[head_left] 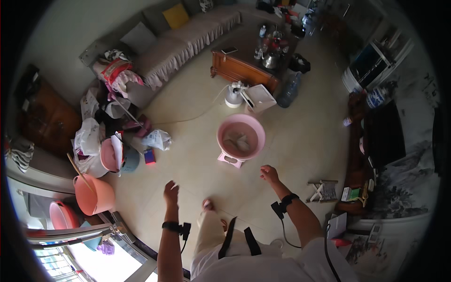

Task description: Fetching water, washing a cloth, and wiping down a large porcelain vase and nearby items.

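My left hand [171, 193] hangs in the air over the floor, its fingers loosely bent and a little apart, with nothing in it. Farther right, my right hand [269, 174] is raised with the fingers curled in, and no object shows in it. It is nearest to a pink basin [221, 146], though apart from it. The basin rests on a low pink plastic stool [230, 162]. Inside, murky water [244, 129] covers part of a pale cloth [241, 142].
Beyond the basin are a white appliance [233, 97], a bin [260, 97], a large water bottle [288, 90] and a wooden coffee table [244, 73]. Left stand an orange bucket [96, 195] and plastic bags [88, 136]. Right is a folding stool [322, 191]. A cord [188, 120] crosses the floor.
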`<state>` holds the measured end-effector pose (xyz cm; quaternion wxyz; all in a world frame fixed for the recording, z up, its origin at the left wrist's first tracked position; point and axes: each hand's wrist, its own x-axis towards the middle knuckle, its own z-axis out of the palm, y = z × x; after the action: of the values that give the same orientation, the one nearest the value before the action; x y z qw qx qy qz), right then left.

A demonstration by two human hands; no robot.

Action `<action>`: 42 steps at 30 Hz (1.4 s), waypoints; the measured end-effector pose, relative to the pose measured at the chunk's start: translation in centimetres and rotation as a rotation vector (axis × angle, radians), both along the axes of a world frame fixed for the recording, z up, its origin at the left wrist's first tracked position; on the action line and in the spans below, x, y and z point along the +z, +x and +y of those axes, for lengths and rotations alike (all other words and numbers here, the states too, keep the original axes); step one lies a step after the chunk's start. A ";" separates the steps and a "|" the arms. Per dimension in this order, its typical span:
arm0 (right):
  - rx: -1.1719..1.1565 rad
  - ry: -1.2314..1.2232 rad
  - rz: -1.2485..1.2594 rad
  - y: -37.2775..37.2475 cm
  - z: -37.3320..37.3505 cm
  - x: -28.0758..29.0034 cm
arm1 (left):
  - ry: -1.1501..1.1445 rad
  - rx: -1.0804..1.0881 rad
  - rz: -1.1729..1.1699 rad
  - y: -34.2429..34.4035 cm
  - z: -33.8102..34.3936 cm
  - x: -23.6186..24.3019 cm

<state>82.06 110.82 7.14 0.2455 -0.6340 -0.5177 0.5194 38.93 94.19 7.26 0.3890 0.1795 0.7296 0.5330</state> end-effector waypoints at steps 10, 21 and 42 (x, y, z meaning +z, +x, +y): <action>-0.007 -0.270 0.007 2.6 13.3 -10.7 | -0.223 -0.331 -0.094 15.5 24.4 -15.2; 0.160 -0.314 0.044 -0.9 26.6 -28.9 | -0.455 -0.296 -0.173 22.8 36.3 -26.4; 0.611 -0.344 0.213 -1.9 34.9 -18.3 | -0.280 0.634 -0.702 31.2 40.3 -29.3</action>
<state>80.15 145.67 -11.19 0.0213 -0.4242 -0.5599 0.7114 70.12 134.51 -22.05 0.4502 -0.2959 0.6379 0.5503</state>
